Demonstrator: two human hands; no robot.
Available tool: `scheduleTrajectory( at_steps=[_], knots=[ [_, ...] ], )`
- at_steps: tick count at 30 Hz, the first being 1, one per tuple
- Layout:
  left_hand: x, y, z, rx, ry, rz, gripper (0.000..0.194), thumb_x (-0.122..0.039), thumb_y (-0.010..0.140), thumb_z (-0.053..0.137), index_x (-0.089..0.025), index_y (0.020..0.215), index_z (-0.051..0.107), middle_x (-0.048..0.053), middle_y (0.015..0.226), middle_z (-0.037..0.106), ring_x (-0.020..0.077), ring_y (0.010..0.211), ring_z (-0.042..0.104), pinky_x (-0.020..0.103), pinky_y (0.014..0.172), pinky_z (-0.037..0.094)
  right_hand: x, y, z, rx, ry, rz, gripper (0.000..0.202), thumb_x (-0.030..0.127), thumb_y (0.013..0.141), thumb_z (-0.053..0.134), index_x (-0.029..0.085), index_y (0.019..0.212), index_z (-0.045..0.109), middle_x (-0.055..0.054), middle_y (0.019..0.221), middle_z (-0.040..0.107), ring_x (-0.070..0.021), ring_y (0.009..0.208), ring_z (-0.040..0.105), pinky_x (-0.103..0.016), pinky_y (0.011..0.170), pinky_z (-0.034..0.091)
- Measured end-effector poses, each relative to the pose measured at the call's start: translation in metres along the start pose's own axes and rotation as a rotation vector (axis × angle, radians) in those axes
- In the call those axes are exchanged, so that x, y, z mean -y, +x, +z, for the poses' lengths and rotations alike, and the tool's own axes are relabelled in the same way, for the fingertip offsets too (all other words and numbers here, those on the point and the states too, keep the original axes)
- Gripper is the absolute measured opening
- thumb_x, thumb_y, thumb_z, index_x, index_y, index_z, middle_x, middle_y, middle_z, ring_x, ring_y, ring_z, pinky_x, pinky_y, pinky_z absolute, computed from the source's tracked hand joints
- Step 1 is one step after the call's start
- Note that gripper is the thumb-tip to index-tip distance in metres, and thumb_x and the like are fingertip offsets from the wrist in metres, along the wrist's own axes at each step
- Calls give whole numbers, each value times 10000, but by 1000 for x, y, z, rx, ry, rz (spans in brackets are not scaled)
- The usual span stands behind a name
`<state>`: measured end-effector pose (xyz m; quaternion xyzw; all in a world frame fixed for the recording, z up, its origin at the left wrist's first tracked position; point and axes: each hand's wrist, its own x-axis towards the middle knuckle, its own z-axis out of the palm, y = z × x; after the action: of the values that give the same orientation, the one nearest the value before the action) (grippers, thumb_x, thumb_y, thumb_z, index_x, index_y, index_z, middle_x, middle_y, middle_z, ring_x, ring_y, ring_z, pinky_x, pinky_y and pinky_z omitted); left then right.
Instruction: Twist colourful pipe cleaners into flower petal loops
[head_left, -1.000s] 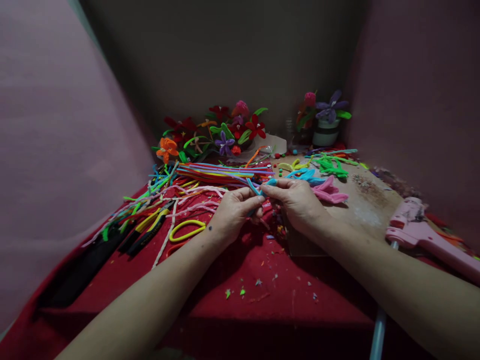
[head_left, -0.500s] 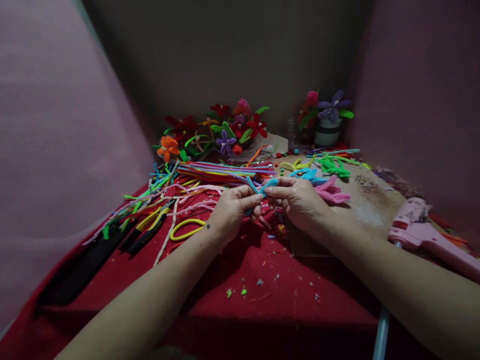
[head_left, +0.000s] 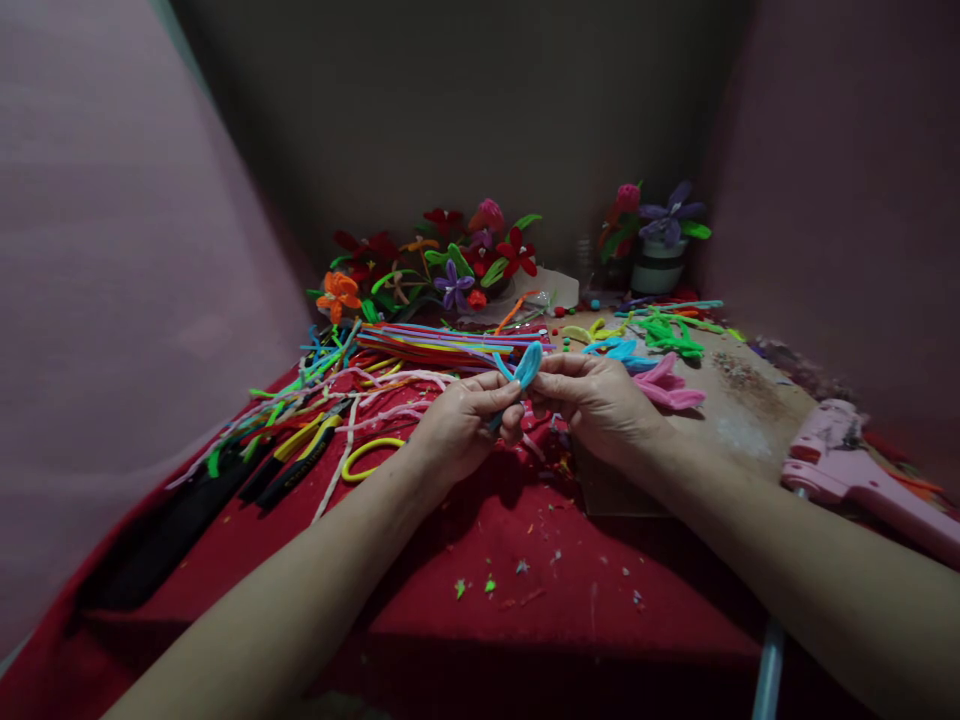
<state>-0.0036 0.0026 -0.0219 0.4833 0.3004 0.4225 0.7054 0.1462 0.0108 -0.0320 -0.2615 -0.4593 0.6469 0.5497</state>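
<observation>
A light blue pipe cleaner (head_left: 529, 366), bent into a petal-like loop with a loose end sticking up at its left, is held over the middle of the table. My left hand (head_left: 474, 408) pinches its lower part between thumb and fingers. From the other side, my right hand (head_left: 581, 390) has thumb and fingers closed on the loop's right edge; its fingertips are partly hidden. Just beyond my right hand lie blue pipe-cleaner petals (head_left: 621, 350) and pink petals (head_left: 670, 384). A bundle of straight pipe cleaners (head_left: 442, 338) lies behind my left hand.
Pliers (head_left: 300, 460) and yellow-handled scissors (head_left: 367, 460) lie at left among loose pipe cleaners. A pink glue gun (head_left: 847, 460) is at right, beside a board (head_left: 750, 420) holding green petals (head_left: 670, 335). Pipe-cleaner flowers (head_left: 454, 285) and a potted one (head_left: 660, 262) stand behind.
The blue loop has turned from lying toward the right to standing more upright and looks fuller. My right fingers have shifted slightly around it; my left hand keeps its pinch.
</observation>
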Motion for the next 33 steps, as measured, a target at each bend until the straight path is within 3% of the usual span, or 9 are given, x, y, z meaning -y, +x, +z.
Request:
scheduleTrajectory(
  at_steps=[17, 33],
  knots=[
    [3, -1, 3, -4, -33, -11, 87, -184, 746, 580, -120, 699, 543, -31, 472, 489, 50, 414, 428, 189, 468, 321, -3, -3, 3, -42, -169, -104, 194, 296, 607, 725, 145, 673, 622, 5, 628, 586, -98, 557, 508, -267, 587, 412],
    [3, -2, 6, -45, -20, -20, 122, -202, 728, 604, -132, 667, 525, -40, 478, 476, 48, 425, 424, 189, 472, 332, -5, -3, 4, 21, -177, -97, 237, 358, 642, 685, 168, 703, 558, 17, 644, 529, -103, 584, 495, -261, 589, 419]
  ],
)
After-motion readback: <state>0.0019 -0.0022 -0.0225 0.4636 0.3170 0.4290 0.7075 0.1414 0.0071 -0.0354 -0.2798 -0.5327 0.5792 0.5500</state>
